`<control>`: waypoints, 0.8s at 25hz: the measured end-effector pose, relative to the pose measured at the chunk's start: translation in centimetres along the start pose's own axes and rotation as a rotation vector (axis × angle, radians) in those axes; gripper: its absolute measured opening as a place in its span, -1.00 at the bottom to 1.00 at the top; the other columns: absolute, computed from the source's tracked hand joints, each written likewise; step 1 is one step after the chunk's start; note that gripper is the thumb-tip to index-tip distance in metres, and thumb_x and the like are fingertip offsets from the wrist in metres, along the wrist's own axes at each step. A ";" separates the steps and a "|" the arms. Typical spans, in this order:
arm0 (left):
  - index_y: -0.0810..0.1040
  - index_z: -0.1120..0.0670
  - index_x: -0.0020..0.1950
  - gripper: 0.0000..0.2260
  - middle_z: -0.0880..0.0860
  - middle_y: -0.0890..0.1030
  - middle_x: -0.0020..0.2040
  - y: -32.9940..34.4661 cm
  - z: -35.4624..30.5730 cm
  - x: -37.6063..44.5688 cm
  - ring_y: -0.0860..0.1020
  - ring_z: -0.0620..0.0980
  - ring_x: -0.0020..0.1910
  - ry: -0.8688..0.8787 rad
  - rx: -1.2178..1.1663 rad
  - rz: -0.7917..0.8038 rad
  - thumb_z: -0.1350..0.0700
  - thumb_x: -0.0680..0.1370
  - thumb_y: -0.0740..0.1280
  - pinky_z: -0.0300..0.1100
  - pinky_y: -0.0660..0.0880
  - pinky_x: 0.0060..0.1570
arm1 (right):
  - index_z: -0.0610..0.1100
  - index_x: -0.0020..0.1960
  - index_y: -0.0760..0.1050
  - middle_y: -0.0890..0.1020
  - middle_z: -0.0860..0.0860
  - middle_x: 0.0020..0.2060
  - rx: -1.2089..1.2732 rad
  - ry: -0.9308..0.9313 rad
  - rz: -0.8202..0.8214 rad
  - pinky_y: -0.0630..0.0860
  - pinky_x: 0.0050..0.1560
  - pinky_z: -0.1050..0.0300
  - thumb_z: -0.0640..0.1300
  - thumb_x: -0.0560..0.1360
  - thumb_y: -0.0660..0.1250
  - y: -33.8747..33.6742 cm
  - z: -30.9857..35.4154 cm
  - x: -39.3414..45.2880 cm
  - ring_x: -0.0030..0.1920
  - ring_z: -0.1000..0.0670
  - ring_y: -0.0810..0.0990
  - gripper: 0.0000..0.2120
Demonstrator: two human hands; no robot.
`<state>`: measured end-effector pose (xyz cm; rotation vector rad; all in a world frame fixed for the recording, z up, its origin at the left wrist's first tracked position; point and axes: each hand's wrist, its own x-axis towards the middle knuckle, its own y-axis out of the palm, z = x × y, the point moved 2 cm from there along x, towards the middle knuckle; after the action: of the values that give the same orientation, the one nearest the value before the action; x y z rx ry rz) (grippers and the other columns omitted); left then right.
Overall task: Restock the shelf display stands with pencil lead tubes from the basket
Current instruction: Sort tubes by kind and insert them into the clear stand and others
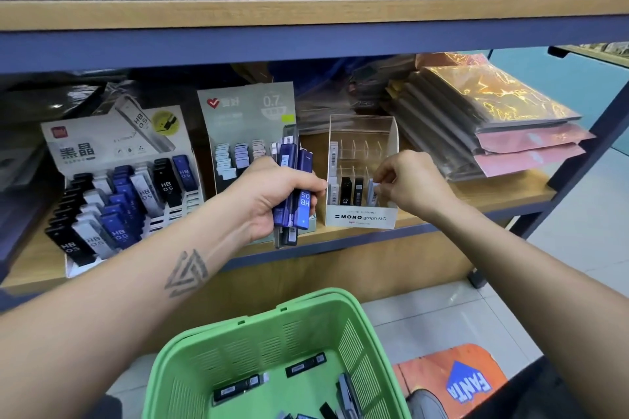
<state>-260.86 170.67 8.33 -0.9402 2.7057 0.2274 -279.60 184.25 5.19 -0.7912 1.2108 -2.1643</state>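
My left hand [272, 196] grips a bundle of blue and dark pencil lead tubes [294, 187] upright in front of the shelf. My right hand [410, 180] pinches a pale grey tube [373, 190] at the right slot of the clear MONO graph MG display stand [360, 217], which holds two dark tubes [352, 190]. A green basket [238, 350] below holds several more loose tubes [305, 364]. Left of my hand stand the 0.7 stand [248, 119] and the HB 0.5 stand [122, 180], full of black, white and blue tubes.
Stacked plastic-wrapped packs [493, 119] lie at the right of the wooden shelf [476, 197]. Another shelf board [306, 10] hangs low overhead. An orange Fanta mat [452, 381] lies on the tiled floor beside the basket.
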 end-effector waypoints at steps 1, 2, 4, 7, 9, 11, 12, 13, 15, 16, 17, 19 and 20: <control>0.60 0.29 0.00 -0.79 0.25 0.63 -0.21 0.0 0.1 0.0 0.59 0.08 -0.33 -0.001 0.002 -0.002 0.39 0.39 0.49 -0.07 0.60 -0.19 | -0.13 -0.02 0.67 0.70 -0.08 -0.14 -0.009 0.003 0.001 0.62 -0.01 0.00 -0.31 0.48 0.43 0.1 0.1 -0.1 -0.09 -0.09 0.67 -0.87; 0.60 0.29 0.00 -0.79 0.26 0.63 -0.20 0.0 0.1 0.1 0.59 0.09 -0.33 -0.004 0.002 -0.001 0.40 0.39 0.49 -0.06 0.60 -0.18 | -0.12 -0.05 0.65 0.69 -0.08 -0.14 -0.029 -0.001 -0.009 0.63 -0.03 -0.02 -0.31 0.48 0.42 0.2 0.2 -0.2 -0.09 -0.11 0.66 -0.87; 0.60 0.29 -0.04 -0.82 0.27 0.62 -0.19 0.1 0.3 0.1 0.58 0.09 -0.32 -0.013 -0.002 0.013 0.40 0.39 0.49 -0.05 0.59 -0.18 | -0.10 -0.11 0.57 0.66 -0.09 -0.17 -0.073 -0.003 -0.035 0.61 -0.10 -0.02 -0.33 0.47 0.36 0.3 0.4 -0.2 -0.12 -0.16 0.62 -0.86; 0.61 0.28 -0.11 -0.88 0.26 0.63 -0.20 0.3 0.6 0.1 0.58 0.07 -0.33 -0.048 -0.027 0.056 0.39 0.41 0.48 -0.09 0.59 -0.23 | -0.07 -0.20 0.50 0.63 -0.07 -0.22 -0.103 0.017 -0.031 0.53 -0.20 0.06 -0.36 0.42 0.31 -0.1 0.5 -0.3 -0.16 -0.16 0.60 -0.80; 0.62 0.28 -0.15 -0.92 0.22 0.63 -0.24 0.3 0.7 0.1 0.57 0.05 -0.36 -0.088 -0.054 0.090 0.37 0.42 0.49 -0.12 0.60 -0.28 | -0.03 -0.24 0.52 0.65 -0.04 -0.25 -0.030 0.023 -0.031 0.55 -0.21 0.07 -0.33 0.41 0.36 -0.6 1.2 -0.3 -0.17 -0.10 0.63 -0.79; 0.62 0.26 -0.18 -0.93 0.19 0.63 -0.28 0.3 0.8 0.0 0.57 0.02 -0.39 -0.129 -0.069 0.121 0.35 0.44 0.48 -0.15 0.60 -0.31 | -0.09 -0.19 0.59 0.67 -0.05 -0.30 0.284 0.018 0.012 0.62 -0.23 0.10 -0.28 0.45 0.44 -0.9 3.0 -0.7 -0.27 0.00 0.67 -0.88; 0.61 0.24 -0.17 -0.93 0.17 0.62 -0.29 0.3 0.8 -0.1 0.56 0.01 -0.40 -0.145 -0.071 0.138 0.34 0.45 0.48 -0.17 0.60 -0.32 | -0.15 -0.13 0.62 0.69 -0.07 -0.30 0.512 0.022 0.094 0.62 -0.27 0.12 -0.25 0.48 0.47 -1.0 4.1 -1.0 -0.31 0.02 0.66 -0.96; 0.60 0.23 -0.15 -0.93 0.16 0.60 -0.30 0.3 0.8 -0.2 0.56 0.00 -0.41 -0.158 -0.072 0.154 0.34 0.46 0.47 -0.18 0.59 -0.34 | -0.20 -0.07 0.64 0.69 -0.09 -0.29 0.713 0.040 0.196 0.60 -0.29 0.13 -0.20 0.51 0.48 -1.0 5.2 -1.4 -0.31 0.01 0.65 -0.93; 0.60 0.21 -0.12 -0.92 0.15 0.57 -0.31 0.2 1.0 -0.3 0.55 0.00 -0.42 -0.169 -0.067 0.179 0.34 0.47 0.45 -0.19 0.58 -0.37 | -0.25 0.00 0.63 0.67 -0.12 -0.25 0.898 0.064 0.360 0.53 -0.30 0.16 -0.09 0.52 0.48 -0.6 6.7 -1.9 -0.26 -0.02 0.61 -0.78; 0.60 0.20 -0.11 -0.91 0.14 0.56 -0.32 0.1 1.1 -0.4 0.55 0.00 -0.42 -0.165 -0.060 0.180 0.35 0.47 0.44 -0.19 0.57 -0.37 | -0.25 0.00 0.62 0.67 -0.13 -0.25 0.898 0.063 0.385 0.51 -0.31 0.17 -0.06 0.50 0.50 -0.3 7.3 -1.9 -0.26 -0.03 0.59 -0.75; 0.60 0.20 -0.09 -0.90 0.14 0.56 -0.32 0.0 1.2 -0.4 0.55 0.00 -0.42 -0.158 -0.052 0.174 0.36 0.47 0.44 -0.19 0.57 -0.36 | -0.24 -0.02 0.61 0.66 -0.12 -0.28 0.875 0.061 0.383 0.49 -0.33 0.17 -0.06 0.48 0.52 0.0 7.7 -1.9 -0.27 -0.02 0.57 -0.74; 0.61 0.20 -0.03 -0.86 0.13 0.59 -0.32 -0.3 1.2 -0.5 0.57 0.01 -0.40 -0.137 -0.047 0.149 0.36 0.46 0.45 -0.18 0.57 -0.35 | -0.21 -0.05 0.57 0.64 -0.09 -0.34 0.873 0.078 0.350 0.46 -0.38 0.18 -0.05 0.46 0.54 0.6 8.2 -1.8 -0.31 -0.02 0.55 -0.74; 0.62 0.21 -0.01 -0.85 0.13 0.61 -0.30 -0.4 1.0 -0.6 0.59 0.01 -0.39 -0.121 -0.053 0.132 0.36 0.45 0.46 -0.18 0.58 -0.35 | -0.20 -0.06 0.55 0.63 -0.08 -0.35 0.922 0.106 0.351 0.45 -0.39 0.19 -0.05 0.47 0.53 0.6 8.4 -1.9 -0.33 -0.02 0.56 -0.74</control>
<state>-259.92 170.93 7.53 -0.7371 2.6629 0.3720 -272.26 180.49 7.79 -0.0575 0.2511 -2.1346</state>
